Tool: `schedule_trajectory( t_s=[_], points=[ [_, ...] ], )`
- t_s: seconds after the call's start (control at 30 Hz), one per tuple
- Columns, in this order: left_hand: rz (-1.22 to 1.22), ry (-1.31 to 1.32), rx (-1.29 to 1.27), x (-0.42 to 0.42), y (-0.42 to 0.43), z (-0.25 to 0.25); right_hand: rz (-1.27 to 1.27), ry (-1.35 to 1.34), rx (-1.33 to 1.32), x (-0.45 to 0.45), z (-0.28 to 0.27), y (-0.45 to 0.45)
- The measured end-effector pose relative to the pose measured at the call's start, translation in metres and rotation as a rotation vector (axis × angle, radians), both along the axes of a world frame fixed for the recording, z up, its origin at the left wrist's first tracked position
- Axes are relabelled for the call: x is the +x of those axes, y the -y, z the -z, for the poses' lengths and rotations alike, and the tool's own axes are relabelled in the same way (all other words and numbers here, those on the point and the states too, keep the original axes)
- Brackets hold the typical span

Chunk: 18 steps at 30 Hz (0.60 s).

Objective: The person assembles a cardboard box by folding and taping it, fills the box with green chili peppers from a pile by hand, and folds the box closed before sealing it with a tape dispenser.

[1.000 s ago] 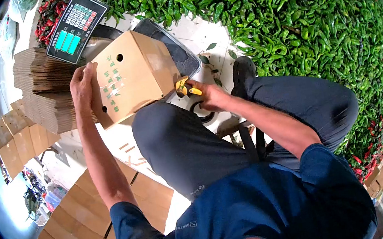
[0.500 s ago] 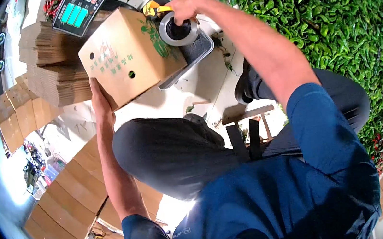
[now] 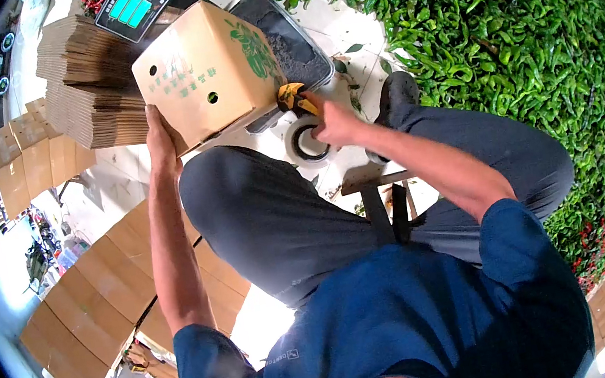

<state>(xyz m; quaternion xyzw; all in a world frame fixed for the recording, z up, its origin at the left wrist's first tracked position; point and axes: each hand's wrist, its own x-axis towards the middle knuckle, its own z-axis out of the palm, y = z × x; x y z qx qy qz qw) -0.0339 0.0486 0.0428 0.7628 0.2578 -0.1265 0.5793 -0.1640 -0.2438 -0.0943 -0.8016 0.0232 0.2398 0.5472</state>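
Observation:
A cardboard box (image 3: 200,80) with green print and two round holes stands on a dark scale platform (image 3: 291,41). My left hand (image 3: 162,142) grips its near left edge, thumb on the printed face and the other fingers mostly hidden. In my right hand (image 3: 337,122) is a yellow and black tape dispenser (image 3: 295,100), its head at the box's near right edge. The dispenser's large tape roll (image 3: 309,142) hangs just below my fingers, above the floor.
A scale display (image 3: 133,8) stands behind the box. Stacked flattened cartons (image 3: 86,83) lie to its left, with more boxes (image 3: 95,300) at lower left. Green peppers (image 3: 481,35) are heaped along the right. A small stool (image 3: 374,183) is between my legs.
My right hand has brought the tape dispenser from the box's far right side down to its near right edge. My left hand keeps its hold on the box.

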Motion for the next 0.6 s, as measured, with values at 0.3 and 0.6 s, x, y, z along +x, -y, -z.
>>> schedule_trajectory(
  t_s=[0.3,0.6],
  points=[
    [-0.257,0.183,-0.141,-0.049,0.032,0.031,0.331,0.004,0.119,0.039,0.013,-0.017],
    [-0.216,0.23,0.071,-0.043,0.019,0.048,-0.584,-0.146,-0.226,0.053,-0.029,-0.021]
  ],
)
